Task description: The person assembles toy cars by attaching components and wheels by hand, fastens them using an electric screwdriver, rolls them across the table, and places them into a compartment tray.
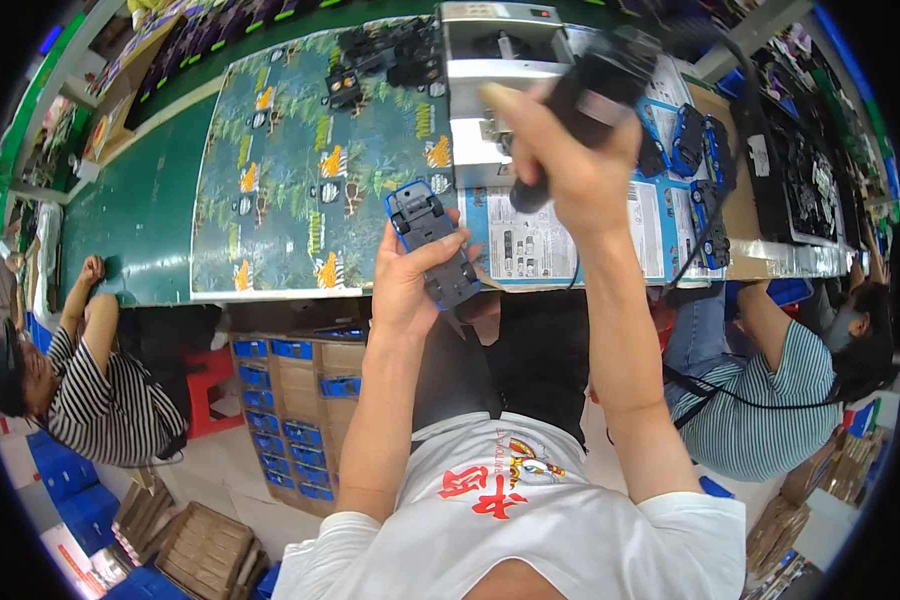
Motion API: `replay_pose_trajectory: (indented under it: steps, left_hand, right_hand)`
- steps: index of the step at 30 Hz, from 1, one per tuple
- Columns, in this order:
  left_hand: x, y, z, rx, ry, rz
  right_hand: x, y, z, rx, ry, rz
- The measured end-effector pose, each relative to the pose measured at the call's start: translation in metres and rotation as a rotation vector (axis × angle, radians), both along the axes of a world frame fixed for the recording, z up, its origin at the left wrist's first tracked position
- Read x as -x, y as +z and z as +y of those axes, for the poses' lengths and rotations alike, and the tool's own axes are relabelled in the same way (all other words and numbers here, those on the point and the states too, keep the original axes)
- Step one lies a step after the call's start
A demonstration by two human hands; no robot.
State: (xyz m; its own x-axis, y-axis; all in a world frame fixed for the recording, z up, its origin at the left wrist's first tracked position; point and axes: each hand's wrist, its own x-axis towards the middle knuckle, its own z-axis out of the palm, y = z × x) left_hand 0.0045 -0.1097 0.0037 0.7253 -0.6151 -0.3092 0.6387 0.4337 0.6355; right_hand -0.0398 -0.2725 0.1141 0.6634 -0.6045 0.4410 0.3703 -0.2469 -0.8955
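My left hand [407, 278] grips a toy car [432, 228] with a blue body, its black underside turned up, over the table's near edge. Its thumb lies across the underside. Smeared by motion, my right hand [578, 178] is wrapped around a black electric screwdriver [598, 95], raised above the table to the right of the toy car. The screwdriver partly hides a metal box-shaped device [488, 72] behind it. Several blue toy cars [708, 220] lie to the right of my right hand. Black plastic car parts [390, 62] are heaped at the far middle.
A printed jungle-pattern sheet [300, 190] covers the table's middle. A black cable [722, 190] runs down on the right, near a black tray [805, 180] of parts. Co-workers sit left [110, 400] and right [760, 390]. A carton [288, 400] with blue toy cars stands below the table.
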Motion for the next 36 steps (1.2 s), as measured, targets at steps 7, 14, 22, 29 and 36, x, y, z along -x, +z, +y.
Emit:
replay_pose_trajectory:
  steps: [7, 14, 22, 29, 36]
  left_hand:
    - [-0.002, 0.003, -0.002, 0.0, -0.021, 0.01]
    - [0.002, 0.004, 0.001, -0.02, -0.032, -0.021]
    - [0.001, 0.005, -0.003, -0.048, -0.025, -0.051]
    - [0.001, 0.004, 0.0, -0.014, -0.011, -0.038]
    - [0.002, -0.003, -0.003, -0.01, 0.018, -0.04]
  right_hand:
    - [0.044, -0.001, 0.01, -0.264, 0.343, -0.326]
    - [0.019, 0.013, -0.024, -0.135, 0.056, -0.453]
    - [-0.05, 0.009, -0.012, -0.263, 0.56, -1.193]
    - [-0.026, 0.042, 0.007, 0.193, -0.035, -0.172]
    - [0.013, -0.006, -0.009, -0.283, 0.241, -0.11]
